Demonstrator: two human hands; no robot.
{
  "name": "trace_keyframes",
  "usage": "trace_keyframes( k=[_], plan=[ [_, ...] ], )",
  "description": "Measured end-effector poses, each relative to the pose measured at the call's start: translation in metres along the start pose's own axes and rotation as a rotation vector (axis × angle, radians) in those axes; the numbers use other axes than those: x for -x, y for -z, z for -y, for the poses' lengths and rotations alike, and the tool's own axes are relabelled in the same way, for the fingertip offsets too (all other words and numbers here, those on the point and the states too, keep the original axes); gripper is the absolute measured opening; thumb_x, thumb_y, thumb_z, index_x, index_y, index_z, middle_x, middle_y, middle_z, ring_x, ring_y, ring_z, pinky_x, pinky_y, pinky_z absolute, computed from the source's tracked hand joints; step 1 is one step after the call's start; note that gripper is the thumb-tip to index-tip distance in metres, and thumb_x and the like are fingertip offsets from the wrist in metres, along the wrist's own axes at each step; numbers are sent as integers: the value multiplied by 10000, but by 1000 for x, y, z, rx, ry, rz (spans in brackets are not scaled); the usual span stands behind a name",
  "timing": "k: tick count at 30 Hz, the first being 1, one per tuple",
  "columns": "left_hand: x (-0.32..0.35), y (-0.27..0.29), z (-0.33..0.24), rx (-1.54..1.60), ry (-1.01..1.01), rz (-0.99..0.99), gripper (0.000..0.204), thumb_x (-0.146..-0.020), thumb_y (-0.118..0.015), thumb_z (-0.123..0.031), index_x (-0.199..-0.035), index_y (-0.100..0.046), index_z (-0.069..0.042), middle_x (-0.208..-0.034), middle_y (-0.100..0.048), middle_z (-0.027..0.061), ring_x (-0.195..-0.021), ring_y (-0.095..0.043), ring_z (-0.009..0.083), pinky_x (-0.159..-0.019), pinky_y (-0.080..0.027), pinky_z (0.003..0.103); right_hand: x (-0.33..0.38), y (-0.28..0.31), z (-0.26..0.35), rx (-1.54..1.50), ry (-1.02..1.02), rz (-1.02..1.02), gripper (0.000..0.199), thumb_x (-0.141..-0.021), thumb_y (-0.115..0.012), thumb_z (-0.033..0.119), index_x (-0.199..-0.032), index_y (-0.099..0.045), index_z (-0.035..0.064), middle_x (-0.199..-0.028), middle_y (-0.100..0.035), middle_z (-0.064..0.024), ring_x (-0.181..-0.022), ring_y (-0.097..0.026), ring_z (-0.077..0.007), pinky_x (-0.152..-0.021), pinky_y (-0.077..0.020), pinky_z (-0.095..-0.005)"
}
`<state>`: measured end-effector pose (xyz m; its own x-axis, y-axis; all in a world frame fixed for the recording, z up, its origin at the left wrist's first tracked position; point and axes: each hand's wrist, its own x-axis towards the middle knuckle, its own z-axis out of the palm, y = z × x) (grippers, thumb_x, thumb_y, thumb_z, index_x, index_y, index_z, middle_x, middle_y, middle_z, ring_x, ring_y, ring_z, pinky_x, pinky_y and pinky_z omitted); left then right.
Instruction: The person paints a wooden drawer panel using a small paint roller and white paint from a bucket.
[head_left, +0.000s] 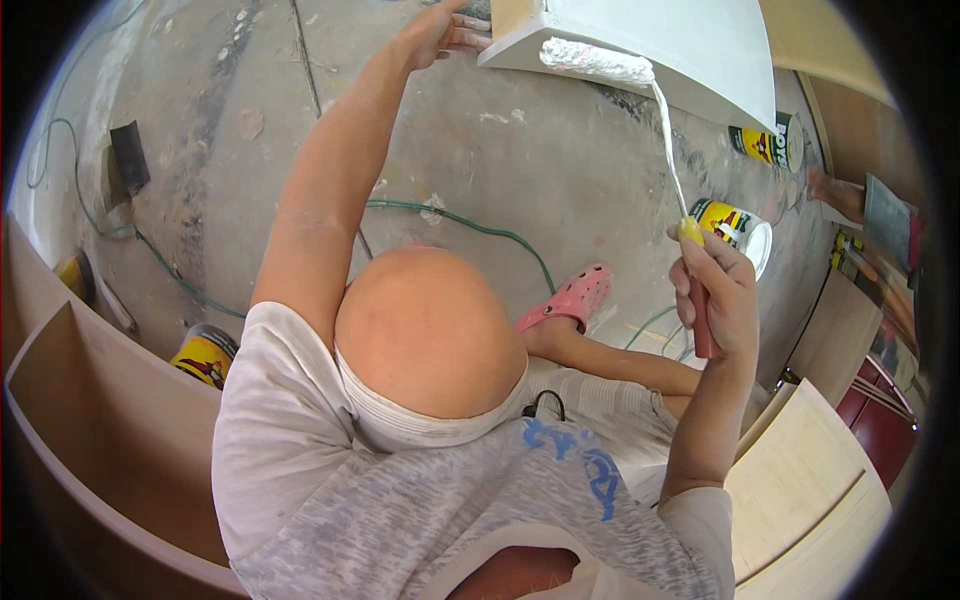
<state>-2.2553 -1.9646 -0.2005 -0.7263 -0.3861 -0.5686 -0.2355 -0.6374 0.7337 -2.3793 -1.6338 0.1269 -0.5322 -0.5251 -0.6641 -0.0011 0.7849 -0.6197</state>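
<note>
Head view shows the coating step: the right hand grips a paint roller against the white board, the left hand curls on its edge; next, I judge, an even stroke.

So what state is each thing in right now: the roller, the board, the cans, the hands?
Left hand: gripping the board's edge.
Right hand: closed around the roller's handle.
Paint roller: coated white, pressed on the board.
White board: painted white, held up.
Can near the roller handle: open.
Pink clog: worn on the foot.
</note>
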Motion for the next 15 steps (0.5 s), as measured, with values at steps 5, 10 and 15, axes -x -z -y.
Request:
trace_keyframes(
  k=[5,10,15],
  plan=[
    [10,-3,-7,-13,23,5,670,-931,-226,-610,-1133,-627,-113,-1042,-697,81,-1091,-530,222,-1011,-179,494,-18,-11,-13,30,-107,115,275,-889,-607,287,-951,-620,19,-622,-526,4,-444,-447,-62,-413,-339,-214],
    [10,-5,-9,-32,-15,62,727,-913,-234,-653,-1216,-570,-84,-1125,-664,127,-1166,-510,232,-1049,-181,520,-80,-33,-24,140,-4,72,309,-881,-601,325,-775,-586,36,-608,-537,-18,-463,-484,-97,-415,-384,-262],
    [44,-29,-15,2,-2,-86,734,-922,-251,-648,-1298,-494,-67,-1121,-646,64,-1178,-487,227,-1069,-129,467,-139,-45,-54,138,-39,145,306,-877,-607,314,-751,-558,39,-618,-538,-29,-465,-499,-120,-400,-405,-296]
  ],
)
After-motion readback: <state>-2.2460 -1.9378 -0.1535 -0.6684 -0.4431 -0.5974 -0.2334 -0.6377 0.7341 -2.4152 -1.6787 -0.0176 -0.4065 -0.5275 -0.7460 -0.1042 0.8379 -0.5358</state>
